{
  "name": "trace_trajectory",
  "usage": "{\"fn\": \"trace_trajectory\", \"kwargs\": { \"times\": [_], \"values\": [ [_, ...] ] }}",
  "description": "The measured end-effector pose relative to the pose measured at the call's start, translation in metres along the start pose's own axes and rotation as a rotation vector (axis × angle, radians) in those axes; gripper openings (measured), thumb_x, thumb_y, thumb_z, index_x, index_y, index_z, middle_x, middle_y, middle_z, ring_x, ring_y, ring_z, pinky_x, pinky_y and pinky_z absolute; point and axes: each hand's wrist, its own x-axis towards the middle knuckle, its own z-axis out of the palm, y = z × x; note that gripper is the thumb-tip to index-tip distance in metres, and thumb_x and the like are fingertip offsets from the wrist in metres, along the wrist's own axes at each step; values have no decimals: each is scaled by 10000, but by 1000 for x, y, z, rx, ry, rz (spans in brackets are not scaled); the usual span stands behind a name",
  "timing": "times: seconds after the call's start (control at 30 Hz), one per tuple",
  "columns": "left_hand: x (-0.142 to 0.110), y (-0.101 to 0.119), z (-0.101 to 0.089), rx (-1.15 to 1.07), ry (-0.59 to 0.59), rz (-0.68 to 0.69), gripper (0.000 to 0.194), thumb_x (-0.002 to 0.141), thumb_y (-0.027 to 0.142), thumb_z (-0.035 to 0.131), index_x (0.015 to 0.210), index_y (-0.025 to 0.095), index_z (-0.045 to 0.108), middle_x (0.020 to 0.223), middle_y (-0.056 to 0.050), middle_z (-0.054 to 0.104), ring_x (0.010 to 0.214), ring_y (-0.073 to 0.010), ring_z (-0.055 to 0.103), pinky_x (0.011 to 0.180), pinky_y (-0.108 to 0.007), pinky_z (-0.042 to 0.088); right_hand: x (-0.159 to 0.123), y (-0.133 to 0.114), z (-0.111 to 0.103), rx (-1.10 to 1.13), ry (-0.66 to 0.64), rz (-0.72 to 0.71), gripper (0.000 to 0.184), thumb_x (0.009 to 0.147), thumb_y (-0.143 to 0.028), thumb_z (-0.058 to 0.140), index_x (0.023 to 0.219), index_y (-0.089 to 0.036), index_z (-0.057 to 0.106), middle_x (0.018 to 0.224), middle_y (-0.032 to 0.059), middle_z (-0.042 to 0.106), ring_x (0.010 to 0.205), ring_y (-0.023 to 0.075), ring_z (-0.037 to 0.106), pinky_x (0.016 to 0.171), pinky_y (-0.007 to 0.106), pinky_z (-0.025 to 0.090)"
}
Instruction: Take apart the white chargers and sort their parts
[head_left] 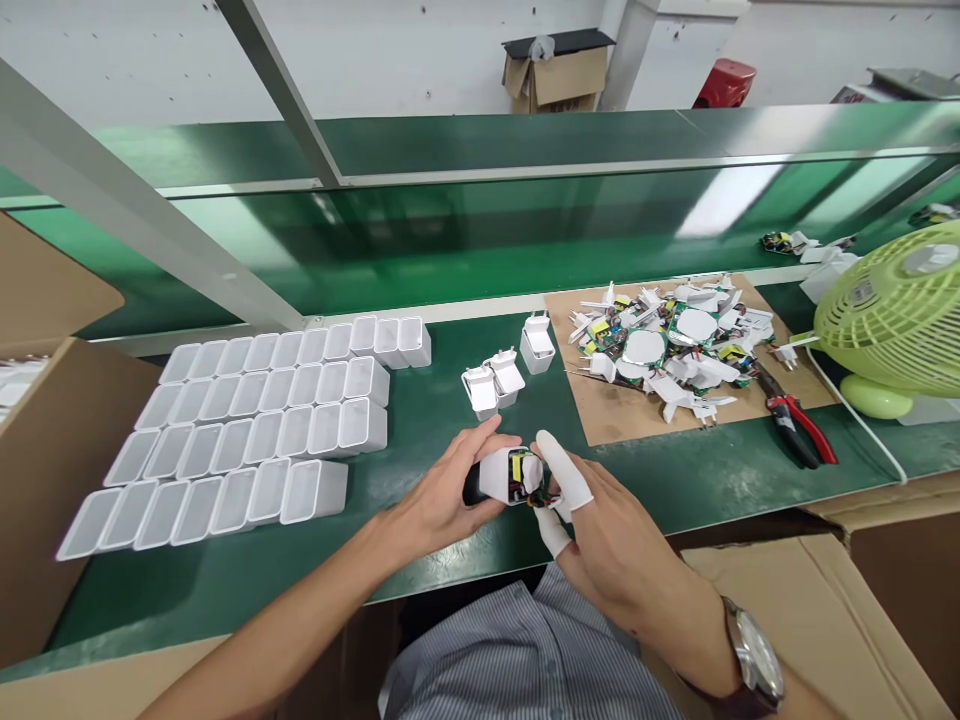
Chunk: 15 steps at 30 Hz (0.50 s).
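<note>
The brown sheet lies on the green table, and I tell the places from it. Nearer to the person than its near left corner, the left hand holds a white case between thumb and fingers, in a closed grip. Yellow and green circuit parts show at the open end of this case. The right hand (it wears white covers on the thumb and forefinger) brings these two fingers narrowly around that end; whether they pinch a part firmly, I cannot tell.

On the brown sheet there is a heap of circuit boards and white pieces. Just to the left of the sheet stand three filled cases: a single case very near its edge, and a touching pair a little farther. Well to the left of it, four rows of white boxes are standing with their open tops upward. At the sheet's right side, red and black pliers lie partly over its edge, and beyond them is a green fan.
</note>
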Motion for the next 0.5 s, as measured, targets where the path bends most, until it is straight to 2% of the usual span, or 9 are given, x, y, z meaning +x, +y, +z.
{"fn": "trace_trajectory", "kwargs": {
  "times": [0.5],
  "values": [
    [-1,-1,1,1,5,-9,919,959,150,646,1647,323,63,1457,-95,615,1354,-272,572,1166,-531,465,5,1,-3,-1,-7,-29,896,894,11,403,1675,-134,-12,1314,211,661,1074,322,689,829,499,658]
  ]
}}
